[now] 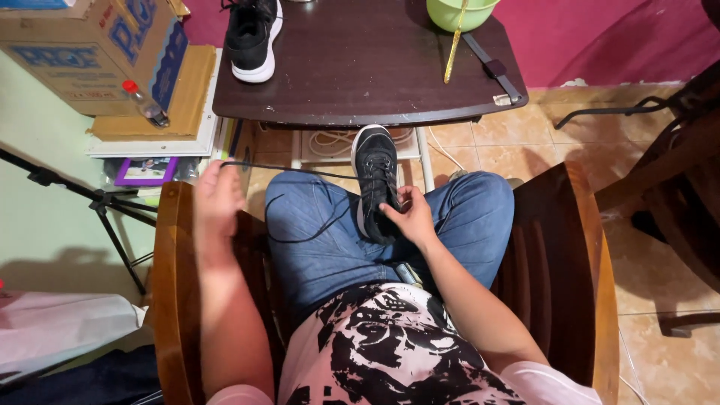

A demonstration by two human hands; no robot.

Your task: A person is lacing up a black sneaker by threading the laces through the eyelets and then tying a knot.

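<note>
Right hand (409, 217) grip pinched on black sneaker (376, 180) lying on our lap, white sole edge showing; left hand (217, 201) grip clamped on its black lace (300, 171), pulled taut sideways. Second sneaker (253, 36) on desk (360, 82).

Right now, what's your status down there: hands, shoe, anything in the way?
Left hand pulling black lace taut. Right hand pinching at black sneaker on lap. Second sneaker on dark table. Nothing blocking.
</note>
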